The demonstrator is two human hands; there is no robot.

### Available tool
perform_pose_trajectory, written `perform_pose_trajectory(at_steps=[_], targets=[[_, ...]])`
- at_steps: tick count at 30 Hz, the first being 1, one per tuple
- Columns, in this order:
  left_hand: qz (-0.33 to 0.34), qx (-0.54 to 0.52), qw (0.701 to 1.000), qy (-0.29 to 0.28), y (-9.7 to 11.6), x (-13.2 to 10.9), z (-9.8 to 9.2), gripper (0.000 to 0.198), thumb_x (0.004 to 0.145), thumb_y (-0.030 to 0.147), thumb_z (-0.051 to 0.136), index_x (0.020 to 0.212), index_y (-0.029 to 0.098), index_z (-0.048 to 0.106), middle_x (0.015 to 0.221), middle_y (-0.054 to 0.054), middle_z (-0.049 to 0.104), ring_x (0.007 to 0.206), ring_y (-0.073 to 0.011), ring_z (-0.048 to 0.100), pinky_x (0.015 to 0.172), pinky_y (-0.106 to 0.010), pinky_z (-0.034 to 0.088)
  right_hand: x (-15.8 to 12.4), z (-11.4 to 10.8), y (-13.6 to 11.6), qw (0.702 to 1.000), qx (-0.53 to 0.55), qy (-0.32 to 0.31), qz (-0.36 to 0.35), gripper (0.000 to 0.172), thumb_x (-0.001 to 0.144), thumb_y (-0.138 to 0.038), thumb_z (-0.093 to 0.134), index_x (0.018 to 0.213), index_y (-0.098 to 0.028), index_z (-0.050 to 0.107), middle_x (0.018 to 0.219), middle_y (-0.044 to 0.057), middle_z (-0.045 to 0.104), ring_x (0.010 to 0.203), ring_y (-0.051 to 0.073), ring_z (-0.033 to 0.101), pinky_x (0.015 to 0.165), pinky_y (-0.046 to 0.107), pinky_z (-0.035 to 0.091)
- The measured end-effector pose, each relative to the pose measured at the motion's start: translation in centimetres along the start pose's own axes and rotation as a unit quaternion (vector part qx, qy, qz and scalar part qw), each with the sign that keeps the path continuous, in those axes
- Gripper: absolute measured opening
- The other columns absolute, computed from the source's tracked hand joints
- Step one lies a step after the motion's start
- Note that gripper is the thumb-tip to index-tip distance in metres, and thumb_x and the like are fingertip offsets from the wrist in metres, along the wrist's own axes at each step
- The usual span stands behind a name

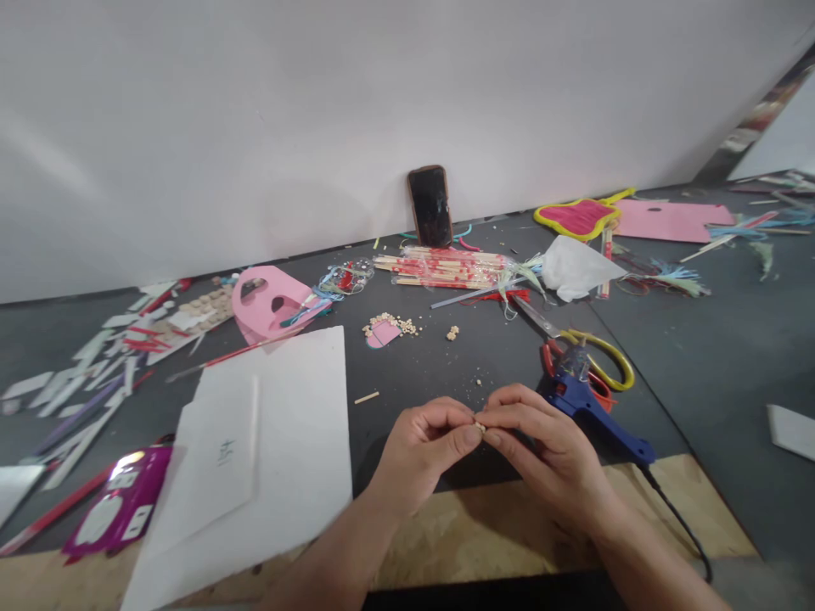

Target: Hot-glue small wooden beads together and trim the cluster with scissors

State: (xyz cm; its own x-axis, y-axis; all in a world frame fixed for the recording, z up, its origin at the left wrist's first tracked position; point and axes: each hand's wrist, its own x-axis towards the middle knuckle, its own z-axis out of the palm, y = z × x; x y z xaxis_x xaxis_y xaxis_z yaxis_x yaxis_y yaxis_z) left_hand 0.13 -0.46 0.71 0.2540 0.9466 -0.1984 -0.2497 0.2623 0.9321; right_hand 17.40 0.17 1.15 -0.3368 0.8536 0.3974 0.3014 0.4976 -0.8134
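From where I stand, only two hands and two forearms of the person show. The left hand [424,445] and the right hand [541,441] are bare, with slim fingers and creased knuckles. The left forearm [337,552] and the right forearm [643,560] are uncovered as far up as they show.

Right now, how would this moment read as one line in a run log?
left hand: pinching tiny pale piece | right hand: pinching same piece | nearby: blue plastic glue gun, yellow-handled metal scissors

Too small to identify: pale piece [480,427]; glue gun [595,409] partly hidden behind right hand [548,443].
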Motion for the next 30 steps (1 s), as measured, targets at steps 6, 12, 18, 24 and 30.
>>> perform_pose_trajectory(at_steps=[6,12,18,24,30], targets=[[-0.032,-0.085,0.995,-0.039,-0.57,-0.16,-0.01,0.021,0.075,0.034,0.073,0.072,0.014,0.072,0.071,-0.002,0.060,0.070,-0.0127,0.050,0.068,-0.027,0.037,-0.10,-0.06,0.05,0.999,0.032,-0.027,-0.014,0.025,0.086,-0.019,0.061,0.110,-0.022,0.064,0.097,0.007,0.062,0.087,0.016,0.062,0.075,0.027,0.054],[-0.051,-0.093,0.994,-0.035,-0.70,-0.08,0.02,0.020,0.072,0.034,0.076,0.074,0.014,0.072,0.068,0.000,0.059,0.066,-0.0101,0.047,0.066,-0.025,0.035,0.01,-0.10,-0.13,0.999,0.019,-0.001,-0.033,0.021,0.085,-0.013,0.060,0.102,-0.023,0.066,0.092,0.005,0.063,0.084,0.015,0.063,0.072,0.025,0.053],[-0.045,-0.072,0.996,0.001,-0.81,-0.04,-0.15,0.018,0.074,0.032,0.075,0.078,0.014,0.073,0.069,0.000,0.062,0.066,-0.0089,0.049,0.065,-0.022,0.036,0.17,0.01,-0.17,0.997,-0.052,0.020,-0.054,0.017,0.082,-0.012,0.061,0.096,-0.020,0.064,0.091,0.005,0.062,0.081,0.014,0.063,0.071,0.023,0.053],[-0.065,-0.091,0.993,-0.022,-0.69,-0.06,-0.13,0.019,0.076,0.032,0.073,0.074,0.013,0.072,0.065,0.000,0.058,0.064,-0.0095,0.046,0.065,-0.025,0.035,0.02,0.12,0.03,0.996,-0.060,0.016,-0.071,0.021,0.083,-0.017,0.063,0.103,-0.021,0.065,0.094,0.005,0.063,0.084,0.015,0.064,0.074,0.024,0.054],[-0.076,-0.080,0.994,-0.024,-0.55,-0.11,-0.14,0.026,0.077,0.036,0.070,0.068,0.013,0.070,0.059,0.001,0.053,0.060,-0.0092,0.043,0.062,-0.025,0.032,0.04,-0.05,-0.04,0.996,-0.054,0.004,-0.068,0.019,0.085,-0.013,0.060,0.101,-0.022,0.066,0.092,0.005,0.063,0.084,0.014,0.064,0.074,0.022,0.054]])
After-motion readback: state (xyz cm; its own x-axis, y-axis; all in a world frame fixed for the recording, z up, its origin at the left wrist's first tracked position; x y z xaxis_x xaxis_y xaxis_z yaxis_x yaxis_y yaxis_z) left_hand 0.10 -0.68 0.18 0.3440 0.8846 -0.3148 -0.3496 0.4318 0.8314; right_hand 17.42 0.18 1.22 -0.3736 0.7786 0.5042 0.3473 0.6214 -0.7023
